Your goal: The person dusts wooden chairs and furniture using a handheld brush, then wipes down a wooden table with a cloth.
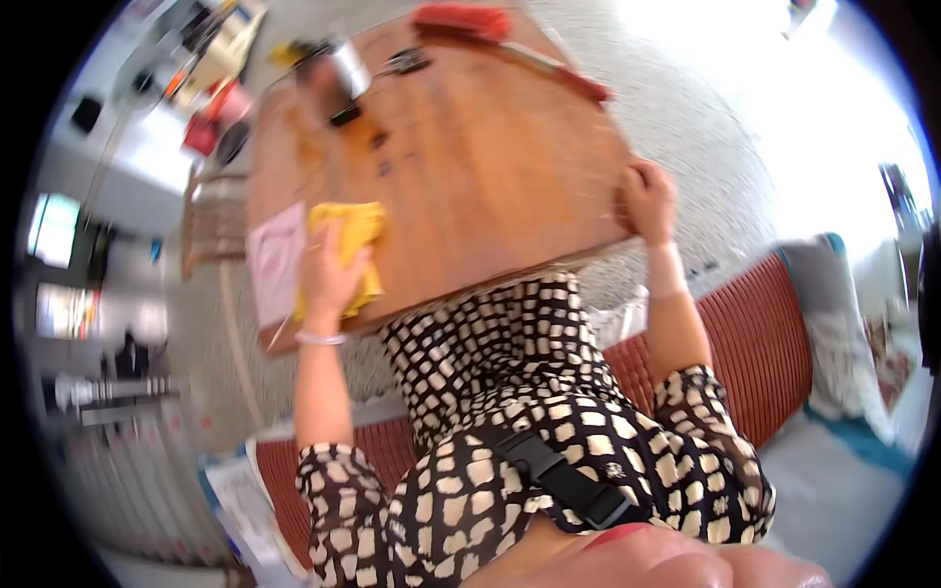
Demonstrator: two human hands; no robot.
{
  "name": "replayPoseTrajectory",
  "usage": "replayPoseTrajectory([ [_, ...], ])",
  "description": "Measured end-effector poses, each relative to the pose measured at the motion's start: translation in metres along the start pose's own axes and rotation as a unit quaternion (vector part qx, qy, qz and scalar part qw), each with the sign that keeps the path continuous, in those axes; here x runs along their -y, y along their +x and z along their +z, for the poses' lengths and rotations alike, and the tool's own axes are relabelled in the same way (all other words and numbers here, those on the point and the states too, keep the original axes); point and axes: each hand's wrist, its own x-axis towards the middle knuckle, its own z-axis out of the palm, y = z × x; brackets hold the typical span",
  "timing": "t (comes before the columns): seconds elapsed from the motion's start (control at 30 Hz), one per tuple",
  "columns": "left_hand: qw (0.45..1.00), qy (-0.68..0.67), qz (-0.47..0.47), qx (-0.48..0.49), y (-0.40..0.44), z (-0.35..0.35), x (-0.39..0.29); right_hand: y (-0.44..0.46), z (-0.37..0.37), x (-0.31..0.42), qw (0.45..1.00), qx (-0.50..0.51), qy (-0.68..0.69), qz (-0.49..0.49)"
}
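Note:
My left hand [333, 272] presses on a folded yellow cloth [365, 223] at the near left of the wooden table [470, 176], with the cloth gripped under its fingers. Beside it, a pink and white printed sheet [278, 257] lies by the table's left edge. My right hand [651, 201] is at the right edge of the table, fingers curled around the edge; the fingertips are partly hidden.
A red-bristled brush [466, 22] with a long handle lies along the far right edge. At the far left stand a blurred bottle or jar [328, 83] and a small dark object [408, 61]. A wooden chair [216, 220] is left; a red ribbed sofa [750, 343] is behind me.

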Motion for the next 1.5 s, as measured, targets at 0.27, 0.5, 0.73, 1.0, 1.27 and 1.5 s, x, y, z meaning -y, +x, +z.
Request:
replayPoseTrajectory([
  [0.27, 0.997, -0.036, 0.038, 0.048, -0.028, -0.021, -0.056, -0.003, -0.01, 0.035, 0.994, 0.061, -0.089, -0.019],
  [0.5, 0.998, -0.035, 0.036, 0.029, 0.048, 0.036, -0.058, -0.004, -0.008, 0.033, 0.994, 0.072, -0.07, -0.032],
  [0.73, 0.993, 0.005, -0.093, 0.071, 0.139, 0.079, -0.065, -0.003, -0.004, 0.036, 0.995, 0.073, -0.065, -0.016],
  [1.0, 0.995, 0.026, -0.064, 0.078, 0.147, 0.089, -0.082, -0.003, -0.005, 0.031, 0.996, 0.07, -0.058, 0.022],
  [1.27, 0.98, -0.069, 0.179, 0.059, 0.038, 0.043, -0.113, -0.007, -0.005, 0.031, 0.994, 0.057, -0.095, 0.009],
  [1.5, 0.975, -0.121, 0.179, 0.055, -0.006, 0.007, -0.049, -0.007, -0.004, 0.03, 0.993, 0.058, -0.105, 0.009],
])
